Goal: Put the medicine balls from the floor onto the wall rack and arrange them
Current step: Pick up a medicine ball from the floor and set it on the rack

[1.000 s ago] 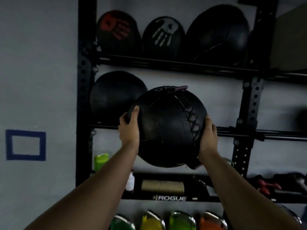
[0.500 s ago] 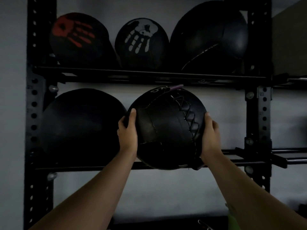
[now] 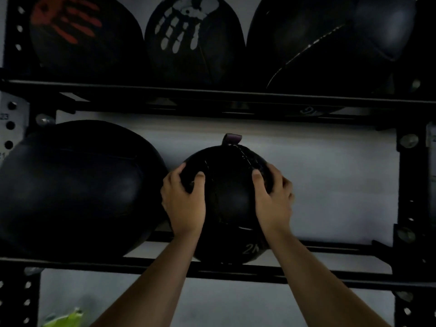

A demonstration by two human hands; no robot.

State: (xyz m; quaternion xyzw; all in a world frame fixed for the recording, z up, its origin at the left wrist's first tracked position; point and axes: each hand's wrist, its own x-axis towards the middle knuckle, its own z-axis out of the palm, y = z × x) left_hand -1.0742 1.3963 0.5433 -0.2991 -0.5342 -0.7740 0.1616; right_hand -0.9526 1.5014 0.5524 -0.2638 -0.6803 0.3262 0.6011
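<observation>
A black laced medicine ball (image 3: pixel 227 199) with a purple tab on top sits on the middle shelf rails (image 3: pixel 330 277) of the black wall rack. My left hand (image 3: pixel 184 201) grips its left side and my right hand (image 3: pixel 271 197) grips its right side. Just to its left a larger black medicine ball (image 3: pixel 75 187) rests on the same shelf, close to or touching my left hand.
The upper shelf (image 3: pixel 212 97) carries three black balls: one with a red handprint (image 3: pixel 77 36), one with a white handprint (image 3: pixel 191 38), and a large plain one (image 3: pixel 330 43). Shelf space is bare right of the held ball, up to the rack upright (image 3: pixel 410 185). Something green (image 3: pixel 63 317) shows at the bottom left.
The held ball moved forward from in front of the rack onto the middle shelf rails. It rolled so the lacing and tab now face up, and my hands shifted toward its top.
</observation>
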